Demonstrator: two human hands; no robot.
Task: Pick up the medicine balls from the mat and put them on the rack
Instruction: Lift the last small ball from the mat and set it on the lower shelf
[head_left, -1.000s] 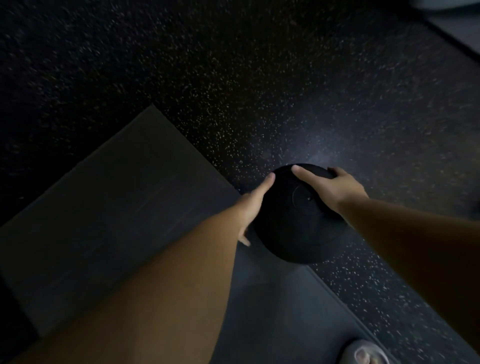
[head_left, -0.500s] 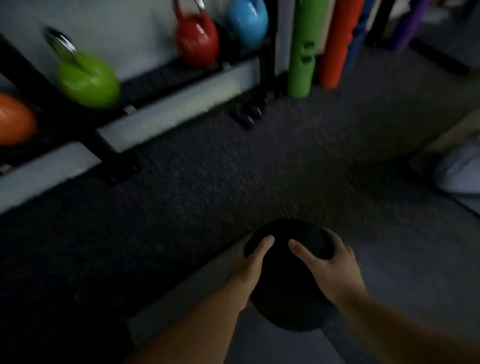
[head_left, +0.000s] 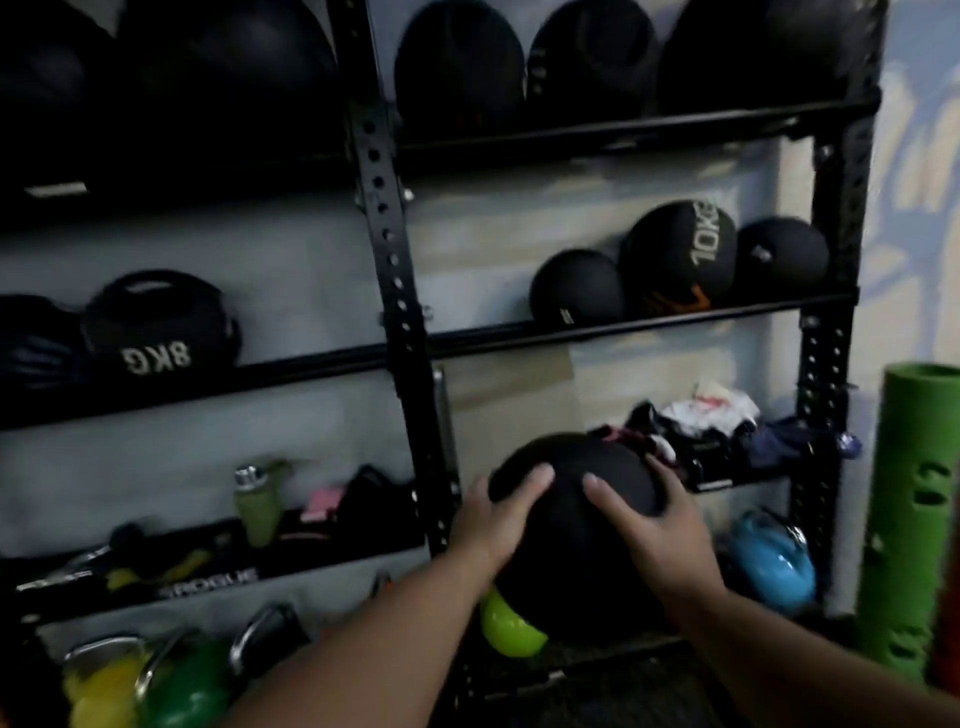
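While the black medicine ball (head_left: 571, 525) is held in the air between both hands, it is seen in front of the right bay of the black rack (head_left: 387, 249), level with the lower shelves and touching none of them. The left hand (head_left: 493, 525) is pressed against the ball's left side with the fingers spread and the thumb laid across the top. The right hand (head_left: 654, 530) is wrapped over the ball's right side, the thumb pointing up and left and the fingers curled round the far edge. Both hands are closed on the ball, with bare forearms reaching in from the bottom of the view.

On the shelf above, three dark balls are lined up at the right end: a small ball (head_left: 576, 288), a larger one marked 10KG (head_left: 680, 257), and another small ball (head_left: 782, 260), each touching its neighbour. More large dark balls are stored on the top shelf (head_left: 623, 122). In the left bay a ball marked 8KG (head_left: 156, 322) is seen. Just behind the held ball a heap of cloth items (head_left: 711, 426) is piled on a shelf. Below, a lime-green kettlebell (head_left: 511, 629) is partly hidden by the ball, and a blue kettlebell (head_left: 774, 564) is set to the right. A green foam roller (head_left: 904, 519) is stood upright beside the rack. The picture is blurred and dim.
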